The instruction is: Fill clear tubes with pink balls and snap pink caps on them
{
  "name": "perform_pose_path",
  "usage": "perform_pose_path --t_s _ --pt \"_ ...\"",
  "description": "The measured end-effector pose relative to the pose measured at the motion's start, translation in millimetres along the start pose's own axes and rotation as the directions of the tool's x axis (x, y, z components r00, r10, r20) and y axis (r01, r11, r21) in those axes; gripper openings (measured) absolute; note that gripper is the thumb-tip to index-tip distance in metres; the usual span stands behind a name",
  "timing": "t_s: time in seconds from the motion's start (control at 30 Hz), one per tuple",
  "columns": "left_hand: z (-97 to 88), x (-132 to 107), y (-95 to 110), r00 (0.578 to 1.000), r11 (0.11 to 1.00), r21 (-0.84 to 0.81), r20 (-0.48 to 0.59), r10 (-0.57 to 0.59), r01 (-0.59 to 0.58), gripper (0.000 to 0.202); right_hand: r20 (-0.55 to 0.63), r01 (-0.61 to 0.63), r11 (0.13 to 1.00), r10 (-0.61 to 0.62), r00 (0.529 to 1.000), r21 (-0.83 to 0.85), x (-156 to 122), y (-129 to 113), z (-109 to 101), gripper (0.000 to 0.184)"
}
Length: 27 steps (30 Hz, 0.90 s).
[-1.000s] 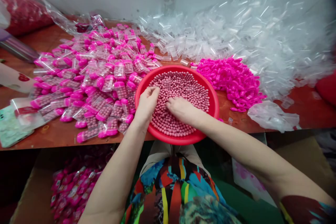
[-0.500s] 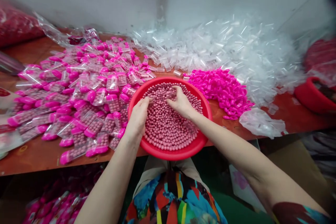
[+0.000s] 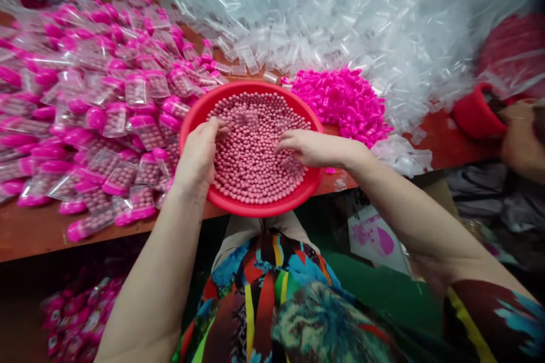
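Note:
A round red basin point(image 3: 255, 209) full of small pink beads point(image 3: 255, 153) sits at the table's front edge. My left hand point(image 3: 196, 156) lies over the basin's left rim, its fingers curled down onto the beads; what they hold is hidden. My right hand point(image 3: 309, 148) rests on the beads at the right side, fingers bunched together and pointing left, with their contents hidden. A small clear case point(image 3: 248, 119) seems to lie on the beads between the hands, blurred.
Filled clear cases with pink caps point(image 3: 97, 119) cover the table on the left. Loose pink caps point(image 3: 340, 99) and a heap of empty clear cases point(image 3: 340, 22) lie behind. At right, another person's hand point(image 3: 522, 142) is beside a red bowl point(image 3: 472, 116).
The view has swung down and to the right. My right hand has drawn back from the far middle of the basin to its right side. My left hand stays on the left rim.

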<state>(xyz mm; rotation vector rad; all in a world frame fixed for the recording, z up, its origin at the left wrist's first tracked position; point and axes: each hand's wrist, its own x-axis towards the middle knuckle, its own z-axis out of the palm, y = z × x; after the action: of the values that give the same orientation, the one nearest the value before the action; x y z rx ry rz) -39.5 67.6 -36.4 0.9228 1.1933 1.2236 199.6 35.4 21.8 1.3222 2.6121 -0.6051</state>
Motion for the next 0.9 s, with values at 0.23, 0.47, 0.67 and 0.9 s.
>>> perform_pose_path --t_s 0.23,0.47,0.67,0.9 --pt "1.0 -3 3 1.000 1.000 0.010 0.000 -0.010 0.010 0.032 0.130 -0.034 0.986 0.056 0.990 -0.166 -21 -11 23 0.036" --pt "1.0 -1 2 0.998 0.997 -0.027 -0.009 -0.067 0.067 0.035 0.120 -0.089 0.946 0.132 0.984 -0.311 -14 -22 30 0.025" --pt "-1.1 -1 -2 0.997 0.997 0.005 0.013 -0.074 0.074 0.041 -0.009 -0.113 0.873 0.123 0.992 -0.474 -4 -26 37 0.034" --pt "1.1 -9 5 0.985 0.983 0.111 0.067 -0.156 0.148 0.050 -0.075 -0.084 0.859 0.054 0.996 -0.506 23 -36 46 0.039"
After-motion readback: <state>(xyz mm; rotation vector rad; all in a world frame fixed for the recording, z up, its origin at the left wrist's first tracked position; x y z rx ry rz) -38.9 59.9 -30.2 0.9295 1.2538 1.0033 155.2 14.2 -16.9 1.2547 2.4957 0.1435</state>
